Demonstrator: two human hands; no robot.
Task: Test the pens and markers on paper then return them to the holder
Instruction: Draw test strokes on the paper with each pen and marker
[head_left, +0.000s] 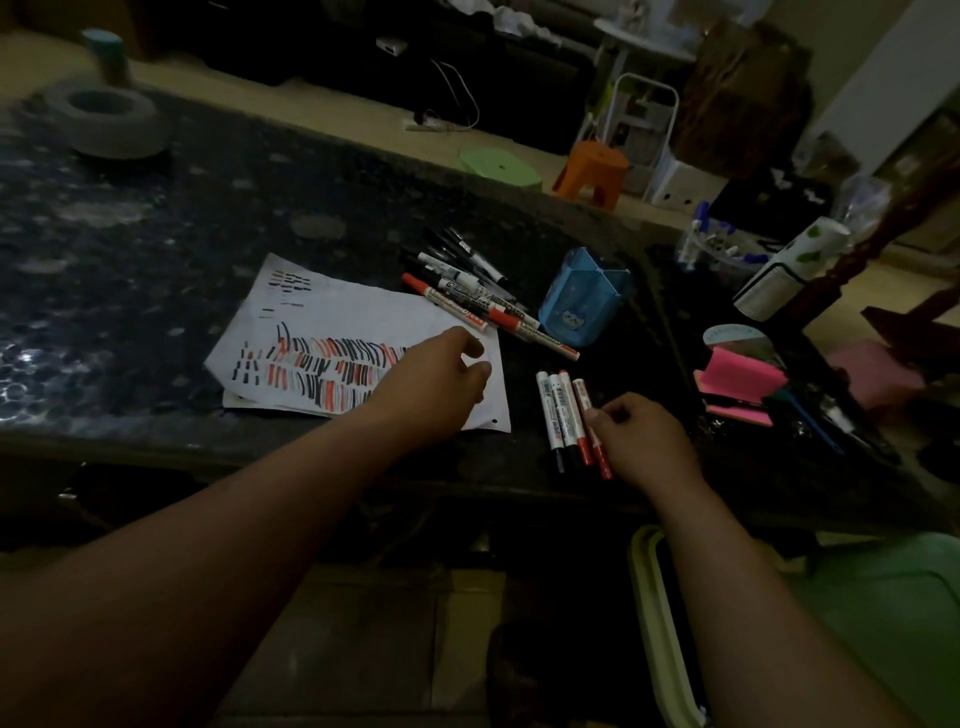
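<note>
A white paper (332, 312) covered in red and black test strokes lies on the dark table (156, 249). My left hand (436, 384) rests on the paper's right part, fingers loosely curled, holding nothing. A pile of several markers and pens (467, 283) lies behind the paper, beside the blue holder (584, 299). Several markers (558, 410) lie side by side near the front edge. My right hand (641, 436) pinches the rightmost red marker (584, 395) of that row, which lies on the table.
Pink sticky notes (737, 382) and dark tools lie to the right. A white bottle (789, 270) and a clear tub of small items (717, 244) stand at the back right. A grey ring-shaped object (111, 122) sits far left. An orange stool (595, 174) stands on the floor beyond.
</note>
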